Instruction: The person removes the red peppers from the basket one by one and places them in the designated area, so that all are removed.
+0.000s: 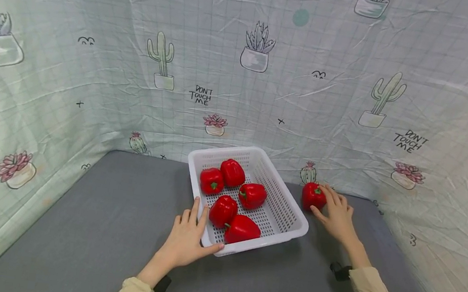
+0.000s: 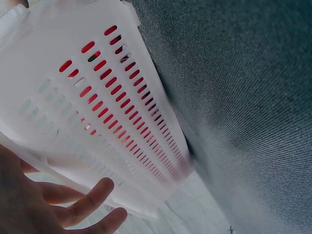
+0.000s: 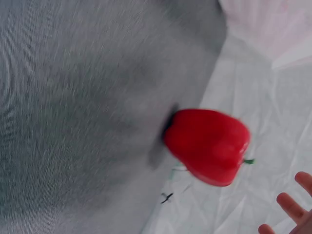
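Note:
A white plastic basket (image 1: pixel 284 187) with slotted walls holds several red bell peppers (image 1: pixel 242 229). My left hand (image 1: pixel 185 239) is at the basket's near left corner, fingers extended along the left rim and thumb on the front rim. From the left wrist, the fingers (image 2: pixel 92 200) show spread beside the slotted wall (image 2: pixel 53 131). To the right of the basket, another red bell pepper (image 1: pixel 313 197) stands on the table, green stem up. My right hand (image 1: pixel 337 219) reaches beside it with fingers extended. In the right wrist view, a gap shows between the fingertips (image 3: pixel 290 207) and this pepper (image 3: pixel 209 146).
The grey tabletop (image 1: pixel 100 232) runs back to a hanging cloth (image 1: pixel 286 93) printed with cacti, which also rises along both sides. The lone pepper stands close to the back cloth. Dark bands (image 1: pixel 339 270) circle both wrists below light sleeves.

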`<state>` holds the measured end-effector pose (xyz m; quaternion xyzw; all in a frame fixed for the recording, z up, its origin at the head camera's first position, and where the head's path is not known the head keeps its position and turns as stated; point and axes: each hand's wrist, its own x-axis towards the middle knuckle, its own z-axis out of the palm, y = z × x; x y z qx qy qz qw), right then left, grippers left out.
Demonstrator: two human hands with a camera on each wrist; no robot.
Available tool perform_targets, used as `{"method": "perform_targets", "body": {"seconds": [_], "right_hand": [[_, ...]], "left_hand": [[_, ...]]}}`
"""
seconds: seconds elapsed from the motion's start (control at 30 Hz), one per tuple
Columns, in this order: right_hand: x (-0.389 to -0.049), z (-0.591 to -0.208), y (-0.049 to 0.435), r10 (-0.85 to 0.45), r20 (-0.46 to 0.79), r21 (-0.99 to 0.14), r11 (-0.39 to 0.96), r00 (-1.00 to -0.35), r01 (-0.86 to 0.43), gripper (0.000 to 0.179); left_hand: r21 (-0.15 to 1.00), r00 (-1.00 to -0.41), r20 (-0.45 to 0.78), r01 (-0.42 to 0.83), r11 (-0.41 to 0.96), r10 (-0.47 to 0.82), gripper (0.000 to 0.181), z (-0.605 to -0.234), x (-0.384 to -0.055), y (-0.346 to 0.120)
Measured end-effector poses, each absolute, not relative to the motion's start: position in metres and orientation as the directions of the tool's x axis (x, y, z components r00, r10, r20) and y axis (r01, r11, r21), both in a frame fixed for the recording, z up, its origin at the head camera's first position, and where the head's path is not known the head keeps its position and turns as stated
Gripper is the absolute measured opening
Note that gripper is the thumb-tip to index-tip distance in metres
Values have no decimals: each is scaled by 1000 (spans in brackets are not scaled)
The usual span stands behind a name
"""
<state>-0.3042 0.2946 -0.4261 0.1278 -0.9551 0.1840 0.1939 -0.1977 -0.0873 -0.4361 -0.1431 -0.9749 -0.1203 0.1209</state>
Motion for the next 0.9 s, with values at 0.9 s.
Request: {"method": "perform_targets", "body": {"seconds": [0.9], "right_hand": [[-248, -416, 212, -359, 522, -319, 759, -774, -567, 55]], "left_hand": [[201, -936, 258, 296, 934, 241, 98, -437, -197, -87]]}}
